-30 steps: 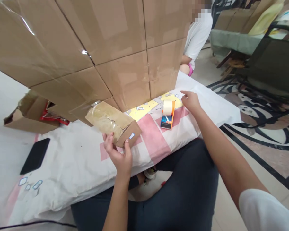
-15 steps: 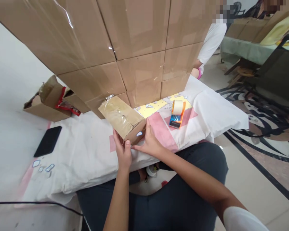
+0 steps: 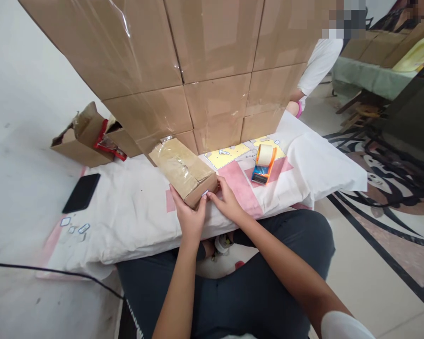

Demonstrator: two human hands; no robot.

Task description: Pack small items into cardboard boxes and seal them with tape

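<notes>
A small taped cardboard box lies on the cloth-covered table in front of me. My left hand grips its near end from the left, fingers curled against it. My right hand touches the same end from the right, fingertips pinched at a small white sticker. An orange and blue tape dispenser with a pale roll lies to the right, apart from both hands.
A tall wall of stacked taped cartons stands right behind the box. An open carton with red packets sits at the left, a black phone nearer. Another person in white sits beyond the stack. A black cable crosses the floor.
My right hand left the tape dispenser and came across to the near end of the small box, joining the left hand there. The view has shifted a little to the left.
</notes>
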